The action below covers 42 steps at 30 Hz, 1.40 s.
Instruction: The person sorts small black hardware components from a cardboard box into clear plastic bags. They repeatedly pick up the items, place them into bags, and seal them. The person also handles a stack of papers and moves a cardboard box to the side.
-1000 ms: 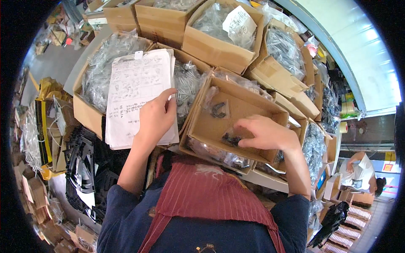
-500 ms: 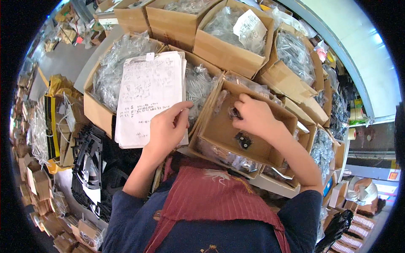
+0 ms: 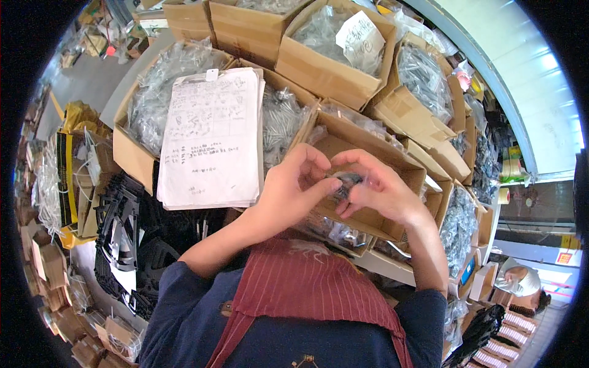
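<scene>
A small dark bundle of parts (image 3: 347,182), seemingly in clear plastic, is pinched between my two hands above an open cardboard box (image 3: 396,162). My left hand (image 3: 299,184) grips its left side with thumb and fingers. Closed round the other side is my right hand (image 3: 385,191), fingers curled over the top. What exactly the parts are is too small and partly covered by my fingers. Left of the box, a stack of handwritten and printed sheets (image 3: 211,141) lies across the boxes of bagged parts.
Behind stand cardboard boxes of bagged parts (image 3: 423,76), one with a paper label (image 3: 361,38). Bagged metal pins (image 3: 283,119) fill a box beside the sheets. Black plastic pieces (image 3: 132,233) are heaped at my left. A pale wall panel (image 3: 509,73) runs along the right.
My right hand has lifted a dark bundle from inside the box and come nearer to me. My left hand has moved right from beside the sheets to meet it, and both now hold it.
</scene>
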{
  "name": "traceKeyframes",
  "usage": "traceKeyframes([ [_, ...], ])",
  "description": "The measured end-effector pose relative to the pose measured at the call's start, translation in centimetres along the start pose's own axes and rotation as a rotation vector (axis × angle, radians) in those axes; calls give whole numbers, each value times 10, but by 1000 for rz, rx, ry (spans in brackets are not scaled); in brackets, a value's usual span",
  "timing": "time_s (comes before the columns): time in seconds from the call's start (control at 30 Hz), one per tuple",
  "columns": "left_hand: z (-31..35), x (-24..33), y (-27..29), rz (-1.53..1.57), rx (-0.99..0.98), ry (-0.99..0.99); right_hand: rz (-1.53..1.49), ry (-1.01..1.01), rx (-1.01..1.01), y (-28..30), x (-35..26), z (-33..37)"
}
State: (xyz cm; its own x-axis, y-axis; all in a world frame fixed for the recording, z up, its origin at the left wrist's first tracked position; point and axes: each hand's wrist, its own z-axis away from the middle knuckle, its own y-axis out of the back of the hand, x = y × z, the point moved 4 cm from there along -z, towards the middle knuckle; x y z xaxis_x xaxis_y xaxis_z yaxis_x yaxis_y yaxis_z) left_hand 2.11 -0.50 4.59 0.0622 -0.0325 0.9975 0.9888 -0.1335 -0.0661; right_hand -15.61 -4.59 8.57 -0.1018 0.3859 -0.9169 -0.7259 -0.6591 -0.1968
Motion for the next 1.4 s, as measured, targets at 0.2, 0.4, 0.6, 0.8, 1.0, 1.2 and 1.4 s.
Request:
traceKeyframes([
  [0.2,-1,1,1,459,-88,108,154,129,218,3,-3,3],
  [0.4,2,8,6,470,-87,59,184,116,319,-5,-15,9],
  [0.6,3,6,9,474,-101,47,204,127,334,-8,-16,10],
  [0.8,2,5,10,431,-70,39,221,105,339,-12,-15,7],
  [1.0,1,5,8,366,-64,35,288,87,334,-13,-9,4],
  [1.2,1,1,10,373,-38,46,289,76,298,-14,-6,2],
  [1.4,4,10,9,416,-50,63,247,75,274,-12,-4,-1],
])
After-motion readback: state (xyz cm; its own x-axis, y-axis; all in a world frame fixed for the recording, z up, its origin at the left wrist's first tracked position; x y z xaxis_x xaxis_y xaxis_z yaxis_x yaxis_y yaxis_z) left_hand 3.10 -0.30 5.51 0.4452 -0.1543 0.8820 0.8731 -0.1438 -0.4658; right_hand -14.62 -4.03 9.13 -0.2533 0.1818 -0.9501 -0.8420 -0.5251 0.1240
